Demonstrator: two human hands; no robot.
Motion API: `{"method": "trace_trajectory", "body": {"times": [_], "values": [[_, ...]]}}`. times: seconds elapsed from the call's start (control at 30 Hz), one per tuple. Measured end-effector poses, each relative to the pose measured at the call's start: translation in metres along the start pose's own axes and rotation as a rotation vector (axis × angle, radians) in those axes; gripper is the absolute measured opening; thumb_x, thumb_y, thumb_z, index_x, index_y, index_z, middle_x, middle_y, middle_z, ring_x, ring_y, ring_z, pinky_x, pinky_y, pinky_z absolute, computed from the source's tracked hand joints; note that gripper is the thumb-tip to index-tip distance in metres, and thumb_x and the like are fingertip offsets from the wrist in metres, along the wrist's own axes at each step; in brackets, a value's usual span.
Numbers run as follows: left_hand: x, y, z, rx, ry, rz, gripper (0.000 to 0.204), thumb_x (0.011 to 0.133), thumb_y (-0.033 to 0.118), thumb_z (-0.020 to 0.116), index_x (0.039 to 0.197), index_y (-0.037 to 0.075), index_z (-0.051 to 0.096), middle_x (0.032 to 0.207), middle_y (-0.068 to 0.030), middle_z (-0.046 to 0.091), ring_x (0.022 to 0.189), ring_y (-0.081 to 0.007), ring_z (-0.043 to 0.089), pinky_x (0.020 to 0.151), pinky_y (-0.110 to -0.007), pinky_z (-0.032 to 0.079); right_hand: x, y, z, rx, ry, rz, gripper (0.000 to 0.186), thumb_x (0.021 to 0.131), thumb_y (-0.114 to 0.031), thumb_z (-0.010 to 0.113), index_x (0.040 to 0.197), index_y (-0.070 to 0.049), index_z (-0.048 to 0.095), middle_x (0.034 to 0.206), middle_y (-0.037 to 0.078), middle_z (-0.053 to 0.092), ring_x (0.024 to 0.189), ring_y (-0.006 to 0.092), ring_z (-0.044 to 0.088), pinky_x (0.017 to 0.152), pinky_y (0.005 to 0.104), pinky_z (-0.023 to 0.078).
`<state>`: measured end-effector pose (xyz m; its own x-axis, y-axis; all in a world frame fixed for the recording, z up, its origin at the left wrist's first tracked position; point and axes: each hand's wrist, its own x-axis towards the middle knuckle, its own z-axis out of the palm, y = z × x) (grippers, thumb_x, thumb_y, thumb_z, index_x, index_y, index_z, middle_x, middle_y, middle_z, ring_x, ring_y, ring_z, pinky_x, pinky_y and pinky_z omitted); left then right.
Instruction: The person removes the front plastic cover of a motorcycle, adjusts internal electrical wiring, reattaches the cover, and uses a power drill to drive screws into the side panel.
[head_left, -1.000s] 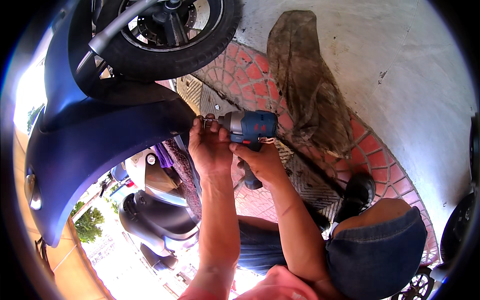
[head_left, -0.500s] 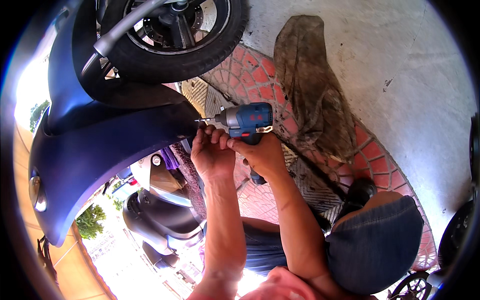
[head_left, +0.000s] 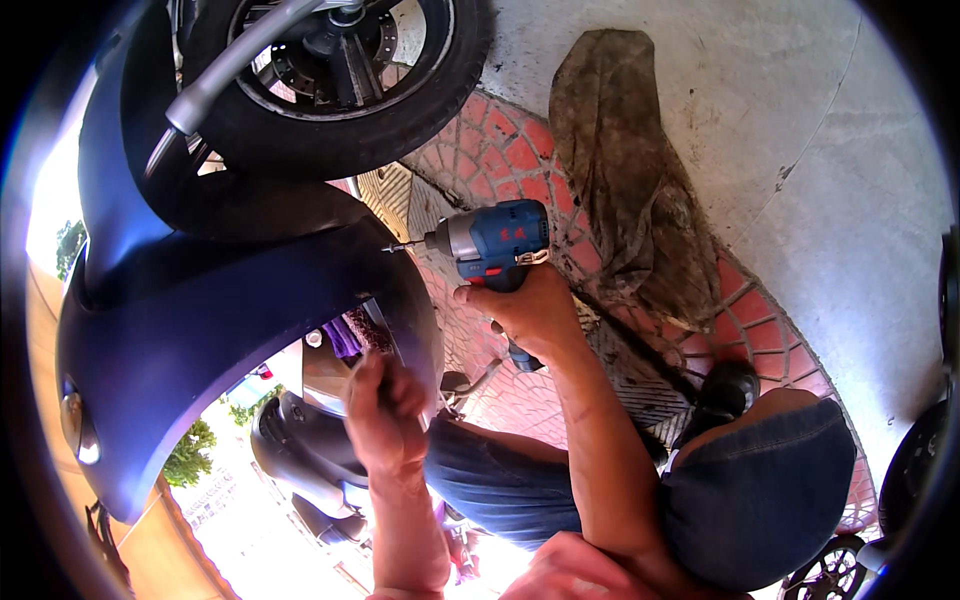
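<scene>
My right hand (head_left: 535, 312) is wrapped round the handle of a blue cordless impact driver (head_left: 510, 235), which lies level with its nose to the left. A thin bit (head_left: 412, 244) sticks out of the nose, with what looks like a small screw (head_left: 390, 248) at its tip. The tip is over the edge of a dark blue scooter body panel (head_left: 250, 275); whether they touch I cannot tell. Lower down, my left hand (head_left: 385, 410) is raised by the panel's lower edge, away from the driver. Its fingers look bent but are smeared by motion.
A black scooter wheel (head_left: 440, 105) and a grey fork tube (head_left: 240, 65) stand at the upper left. A dirty brown cloth (head_left: 625, 170) lies across red paving (head_left: 510, 150) and grey concrete (head_left: 780, 130). My shoe (head_left: 730, 385) is at the right, a purple cloth (head_left: 342, 338) behind the panel.
My left hand has let go of the bit's tip and moved down, toward me. The driver stays nearly in place in my right hand, and the bit tip now shows uncovered.
</scene>
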<state>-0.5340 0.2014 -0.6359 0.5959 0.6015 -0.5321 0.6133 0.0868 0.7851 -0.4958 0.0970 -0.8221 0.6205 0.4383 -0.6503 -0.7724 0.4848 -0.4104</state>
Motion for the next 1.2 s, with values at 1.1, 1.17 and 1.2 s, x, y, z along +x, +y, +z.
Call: {"method": "trace_trajectory", "body": {"times": [1.1, 1.17, 1.2], "values": [[0.090, 0.026, 0.011, 0.969, -0.038, 0.707, 0.037, 0.093, 0.001, 0.077, 0.127, -0.005, 0.068, 0.119, -0.0103, 0.073, 0.104, -0.0199, 0.069, 0.098, -0.032, 0.052, 0.014, -0.025, -0.006, -0.290, -0.076, 0.044, 0.031, 0.075, -0.030, 0.086, 0.098, -0.010, 0.079, 0.083, 0.013, 0.078, 0.079, 0.0299, 0.077, 0.075, 0.0396, 0.058], [0.090, 0.026, 0.011, 0.975, -0.054, 0.722, 0.037, 0.092, 0.002, 0.077, 0.128, -0.005, 0.068, 0.119, -0.0104, 0.073, 0.104, -0.0199, 0.069, 0.098, -0.032, 0.052, 0.015, -0.026, -0.007, -0.283, -0.091, 0.060, 0.032, 0.075, -0.030, 0.086, 0.099, -0.010, 0.079, 0.083, 0.014, 0.078, 0.079, 0.0299, 0.077, 0.074, 0.0396, 0.058], [0.090, 0.025, 0.011, 0.967, -0.045, 0.717, 0.037, 0.092, 0.002, 0.077, 0.128, -0.005, 0.068, 0.119, -0.0105, 0.073, 0.104, -0.0199, 0.069, 0.099, -0.032, 0.052, 0.016, -0.026, -0.007, -0.276, -0.092, 0.062, 0.032, 0.075, -0.030, 0.086, 0.099, -0.009, 0.079, 0.083, 0.014, 0.078, 0.079, 0.0298, 0.077, 0.074, 0.0395, 0.058]]}}
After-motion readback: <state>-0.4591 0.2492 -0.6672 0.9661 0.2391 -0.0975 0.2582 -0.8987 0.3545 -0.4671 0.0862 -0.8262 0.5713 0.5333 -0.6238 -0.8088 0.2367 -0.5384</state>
